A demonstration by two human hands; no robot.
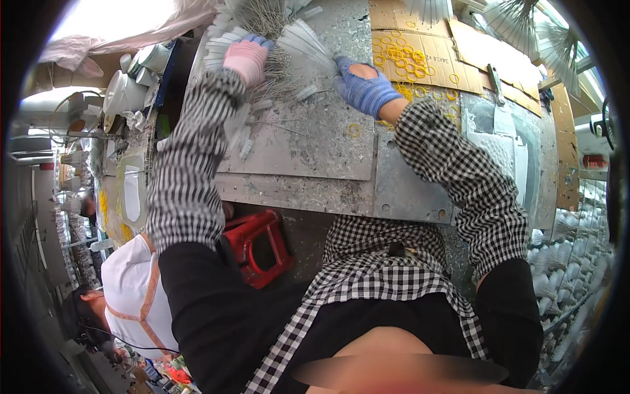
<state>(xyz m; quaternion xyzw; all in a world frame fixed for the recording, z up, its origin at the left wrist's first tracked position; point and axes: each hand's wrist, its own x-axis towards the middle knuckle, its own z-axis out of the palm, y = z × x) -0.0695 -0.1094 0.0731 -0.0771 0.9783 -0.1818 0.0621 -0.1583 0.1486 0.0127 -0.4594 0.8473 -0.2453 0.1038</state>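
Left hand (247,62) lies over wires (266,18), grip unclear; right hand (363,85), well apart, pinches white bundle (303,43) by 1 end, apparently to hold it gathered.

- A red plastic stool (282,246) with an open, framed side, below the table's near edge.
- A co-worker (134,289) at lower left, in a white top with brown trim.
- A white bucket (121,95) at far left, other containers beside it.
- Pale pink cloth (141,41) draped along the upper left.
- A dark-handled tool (495,82) at the right.
- A small red object (594,161) farther right.
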